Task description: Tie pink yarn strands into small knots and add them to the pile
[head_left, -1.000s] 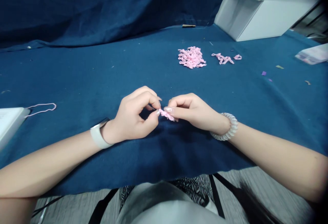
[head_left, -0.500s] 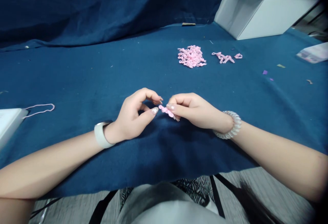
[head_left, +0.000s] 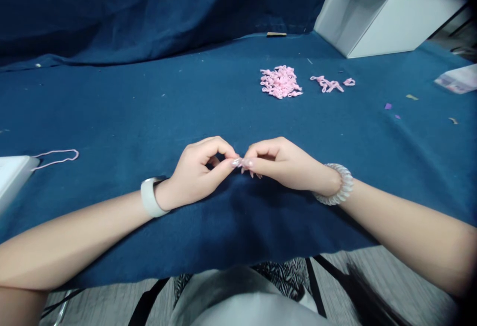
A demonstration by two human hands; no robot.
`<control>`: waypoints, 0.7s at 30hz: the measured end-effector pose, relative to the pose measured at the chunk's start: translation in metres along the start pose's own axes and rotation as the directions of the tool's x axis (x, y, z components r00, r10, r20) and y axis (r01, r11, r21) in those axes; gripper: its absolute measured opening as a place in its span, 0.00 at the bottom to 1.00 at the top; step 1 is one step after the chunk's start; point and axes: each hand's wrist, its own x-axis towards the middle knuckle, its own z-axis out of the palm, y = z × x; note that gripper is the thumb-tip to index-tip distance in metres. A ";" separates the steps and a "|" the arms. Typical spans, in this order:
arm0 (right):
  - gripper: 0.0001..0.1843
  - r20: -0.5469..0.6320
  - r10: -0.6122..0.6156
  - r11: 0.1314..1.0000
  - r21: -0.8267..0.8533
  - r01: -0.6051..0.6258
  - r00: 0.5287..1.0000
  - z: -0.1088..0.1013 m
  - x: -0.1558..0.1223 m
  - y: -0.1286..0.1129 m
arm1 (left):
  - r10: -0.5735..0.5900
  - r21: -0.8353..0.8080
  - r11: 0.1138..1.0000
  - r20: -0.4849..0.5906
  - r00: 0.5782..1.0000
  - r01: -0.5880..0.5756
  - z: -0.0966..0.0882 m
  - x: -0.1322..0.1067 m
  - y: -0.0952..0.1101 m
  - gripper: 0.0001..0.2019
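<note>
Left hand (head_left: pixel 197 172) and right hand (head_left: pixel 283 164) curve into pinches, fingertips meeting above napped blue cloth (head_left: pixel 112 102) (anything held is hidden); soft pink yarn loops (head_left: pixel 280 82) lie heaped well ahead.

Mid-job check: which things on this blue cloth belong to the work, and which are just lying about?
Probably part of the work:
left hand
right hand
pink yarn pile
smaller pink yarn bunch
pink yarn loop

Probably just lying about:
white box
purple scraps
pale packet
white shelf unit
</note>
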 end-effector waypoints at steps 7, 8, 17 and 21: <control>0.18 0.005 0.025 0.999 -0.033 -0.025 1.000 -0.003 0.001 0.000 | -0.026 0.043 0.999 -0.049 0.998 0.028 0.000 -0.002 -0.002 0.04; 0.18 0.012 0.029 0.999 -0.032 -0.029 1.000 -0.003 0.001 0.000 | -0.031 0.052 0.998 -0.050 0.998 0.033 0.000 -0.002 -0.001 0.04; 0.22 -0.214 -0.120 0.980 -0.184 0.080 0.969 -0.003 -0.004 -0.004 | -0.556 -0.481 0.680 0.154 0.817 0.554 0.011 0.003 0.002 0.15; 0.17 -0.196 -0.167 0.948 -0.302 0.103 0.966 0.004 -0.004 -0.005 | -0.689 -0.591 0.472 0.216 0.691 0.655 0.015 0.007 0.008 0.15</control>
